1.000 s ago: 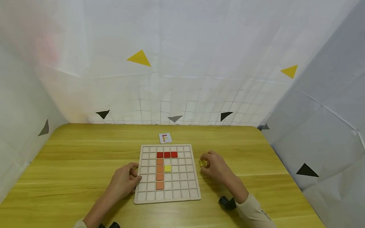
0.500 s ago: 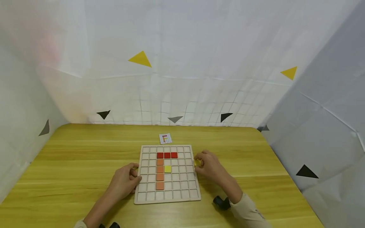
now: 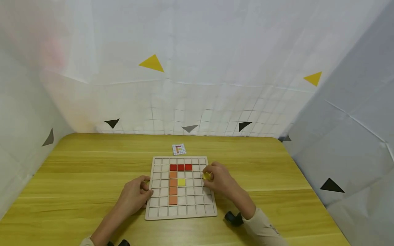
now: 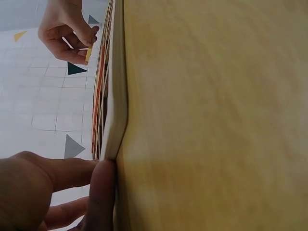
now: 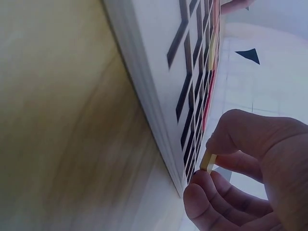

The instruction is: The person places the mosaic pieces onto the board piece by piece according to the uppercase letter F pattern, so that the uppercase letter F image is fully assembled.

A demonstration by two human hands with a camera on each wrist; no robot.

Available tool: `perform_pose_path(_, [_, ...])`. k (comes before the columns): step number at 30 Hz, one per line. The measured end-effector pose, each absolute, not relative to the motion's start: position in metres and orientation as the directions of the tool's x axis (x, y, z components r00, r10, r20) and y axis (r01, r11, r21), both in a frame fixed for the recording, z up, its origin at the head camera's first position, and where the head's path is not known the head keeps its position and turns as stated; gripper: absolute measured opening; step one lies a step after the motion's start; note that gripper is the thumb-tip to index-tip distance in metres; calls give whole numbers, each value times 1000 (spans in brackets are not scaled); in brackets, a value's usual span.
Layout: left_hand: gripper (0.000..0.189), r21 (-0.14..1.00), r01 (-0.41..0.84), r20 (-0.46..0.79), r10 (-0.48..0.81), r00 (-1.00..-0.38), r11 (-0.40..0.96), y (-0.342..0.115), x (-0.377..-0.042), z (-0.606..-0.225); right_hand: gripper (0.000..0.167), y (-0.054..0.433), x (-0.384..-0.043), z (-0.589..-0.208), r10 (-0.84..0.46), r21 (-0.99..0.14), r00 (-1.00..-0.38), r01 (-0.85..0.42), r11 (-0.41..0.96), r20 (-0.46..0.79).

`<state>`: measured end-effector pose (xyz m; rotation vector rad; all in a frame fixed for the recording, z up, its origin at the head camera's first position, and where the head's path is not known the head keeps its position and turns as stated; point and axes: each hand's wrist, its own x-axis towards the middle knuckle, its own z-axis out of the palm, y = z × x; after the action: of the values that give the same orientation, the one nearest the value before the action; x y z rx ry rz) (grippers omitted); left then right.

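Observation:
A square wooden grid board (image 3: 198,209) lies on the table, its cells marked out by raised lines. Red tiles (image 3: 181,167) form a short row, orange tiles (image 3: 173,191) run down a column, and one yellow tile (image 3: 181,182) sits beside that column. My left hand (image 3: 133,194) holds the board's left edge, with thumb and fingertips right at the rim. Between thumb and fingertips my right hand (image 3: 220,179) pinches another yellow tile (image 5: 208,161), tilted, over the board's right edge. In the left wrist view the pinched tile (image 4: 88,53) stands above the board's surface.
Behind the board lies a small pattern card (image 3: 179,149) with a coloured figure on a printed grid. The wooden table (image 3: 264,164) is bordered by white sheeting (image 3: 215,85) at the back and sides. A black camera mount (image 3: 234,218) shows at the right wrist.
My right hand has moved left with the pinched yellow tile, from the table beside the board to over its right edge. My left hand and the placed tiles have stayed put.

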<state>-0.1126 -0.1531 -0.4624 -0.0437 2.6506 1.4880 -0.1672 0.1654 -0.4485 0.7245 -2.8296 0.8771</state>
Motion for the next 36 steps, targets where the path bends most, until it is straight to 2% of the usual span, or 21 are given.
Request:
perform_pose_path(22, [46,850,-66,-94,27,-995,523,-153,-113,-462,24,139,-167,-450,-474,-525,-860,-496,691,189])
perform_pose_path(36, [46,851,-58,-86,30,-996,523,-153,-112,-460,24,125,-163,-450,-480,-551,-867,-466,692,131])
